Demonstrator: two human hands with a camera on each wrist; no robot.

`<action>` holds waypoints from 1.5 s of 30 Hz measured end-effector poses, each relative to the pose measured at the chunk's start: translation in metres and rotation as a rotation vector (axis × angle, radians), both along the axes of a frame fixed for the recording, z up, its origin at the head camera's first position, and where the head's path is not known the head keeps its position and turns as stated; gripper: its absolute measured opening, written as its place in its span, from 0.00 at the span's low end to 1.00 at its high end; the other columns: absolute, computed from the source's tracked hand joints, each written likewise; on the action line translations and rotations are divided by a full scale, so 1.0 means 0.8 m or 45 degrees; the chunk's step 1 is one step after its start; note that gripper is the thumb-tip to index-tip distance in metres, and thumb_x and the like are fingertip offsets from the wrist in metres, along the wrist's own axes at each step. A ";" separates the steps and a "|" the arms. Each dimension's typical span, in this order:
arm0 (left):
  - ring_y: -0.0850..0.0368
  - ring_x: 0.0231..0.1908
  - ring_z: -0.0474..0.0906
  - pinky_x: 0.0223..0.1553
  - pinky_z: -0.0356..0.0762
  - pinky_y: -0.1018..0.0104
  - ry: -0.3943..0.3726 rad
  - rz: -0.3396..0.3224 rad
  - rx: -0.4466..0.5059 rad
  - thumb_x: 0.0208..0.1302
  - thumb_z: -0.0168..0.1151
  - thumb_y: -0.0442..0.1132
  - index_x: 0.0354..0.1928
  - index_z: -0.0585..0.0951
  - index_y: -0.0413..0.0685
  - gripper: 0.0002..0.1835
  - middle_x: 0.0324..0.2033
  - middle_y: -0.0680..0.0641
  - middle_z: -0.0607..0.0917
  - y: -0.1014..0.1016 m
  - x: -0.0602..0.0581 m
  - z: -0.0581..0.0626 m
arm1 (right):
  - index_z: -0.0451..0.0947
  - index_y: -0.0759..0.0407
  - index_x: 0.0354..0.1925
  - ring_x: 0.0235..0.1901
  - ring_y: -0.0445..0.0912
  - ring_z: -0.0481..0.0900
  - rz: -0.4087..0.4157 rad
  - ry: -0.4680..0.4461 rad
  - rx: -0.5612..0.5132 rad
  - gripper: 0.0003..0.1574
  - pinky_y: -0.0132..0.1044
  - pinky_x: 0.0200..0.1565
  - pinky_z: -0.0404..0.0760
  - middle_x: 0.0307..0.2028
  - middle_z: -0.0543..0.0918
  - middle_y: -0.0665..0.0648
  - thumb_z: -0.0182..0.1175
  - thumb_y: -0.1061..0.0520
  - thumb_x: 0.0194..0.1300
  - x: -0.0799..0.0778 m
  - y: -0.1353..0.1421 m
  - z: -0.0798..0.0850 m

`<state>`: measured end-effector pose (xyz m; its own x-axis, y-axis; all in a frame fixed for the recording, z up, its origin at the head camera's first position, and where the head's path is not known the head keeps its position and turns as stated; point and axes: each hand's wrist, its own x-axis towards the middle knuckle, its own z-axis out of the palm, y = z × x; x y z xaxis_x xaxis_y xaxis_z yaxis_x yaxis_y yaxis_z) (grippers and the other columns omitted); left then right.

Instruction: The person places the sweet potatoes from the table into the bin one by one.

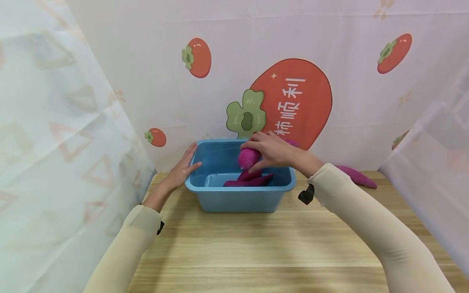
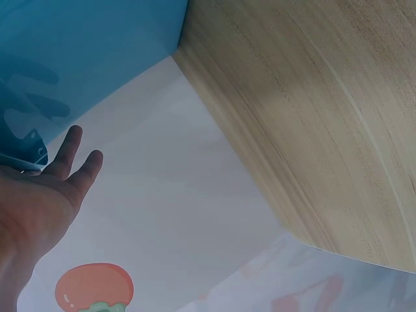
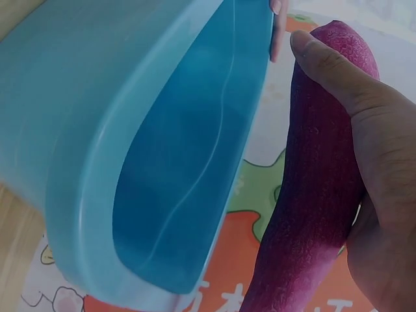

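Note:
Over the right part of a blue plastic basin, my right hand grips a thick purple sweet potato. In the right wrist view the thumb lies along one side of this sweet potato, which is tilted beside the basin's rim. Two slimmer purple sweet potatoes lie inside on the basin floor, partly overlapping. My left hand rests on the basin's left rim with its fingers extended and thumb over the inner side. The left wrist view shows that hand against the basin's outer wall.
Another purple sweet potato lies on the wooden table to the right, partly behind the right sleeve. A white cloth with printed persimmons hangs behind the basin, and cloth walls stand at both sides.

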<state>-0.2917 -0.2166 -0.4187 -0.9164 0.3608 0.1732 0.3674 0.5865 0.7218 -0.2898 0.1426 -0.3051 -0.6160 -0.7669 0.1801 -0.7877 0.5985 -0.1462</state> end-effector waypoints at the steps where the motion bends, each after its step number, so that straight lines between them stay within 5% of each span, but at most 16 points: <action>1: 0.38 0.84 0.36 0.75 0.44 0.23 -0.002 0.001 -0.001 0.81 0.48 0.50 0.87 0.42 0.50 0.42 0.86 0.48 0.39 0.000 0.000 0.000 | 0.80 0.48 0.67 0.62 0.55 0.75 0.006 -0.001 -0.001 0.48 0.57 0.59 0.77 0.61 0.81 0.59 0.84 0.39 0.50 0.000 -0.001 0.000; 35: 0.38 0.84 0.35 0.75 0.41 0.22 0.023 -0.020 0.001 0.81 0.47 0.48 0.86 0.43 0.48 0.41 0.86 0.46 0.39 -0.003 -0.007 -0.006 | 0.78 0.46 0.70 0.61 0.50 0.76 0.072 -0.044 0.017 0.50 0.52 0.57 0.79 0.61 0.81 0.56 0.80 0.33 0.54 0.001 -0.022 -0.014; 45: 0.39 0.84 0.36 0.75 0.44 0.23 0.041 -0.021 0.008 0.81 0.48 0.50 0.87 0.42 0.50 0.42 0.86 0.49 0.39 -0.003 -0.006 -0.007 | 0.75 0.46 0.74 0.65 0.51 0.75 0.076 -0.043 0.040 0.51 0.57 0.65 0.76 0.64 0.80 0.56 0.77 0.32 0.58 0.000 -0.026 -0.022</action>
<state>-0.2964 -0.2189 -0.4242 -0.9041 0.3750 0.2049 0.4004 0.5757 0.7129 -0.2897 0.1221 -0.3226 -0.5743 -0.8074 0.1354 -0.8171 0.5553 -0.1548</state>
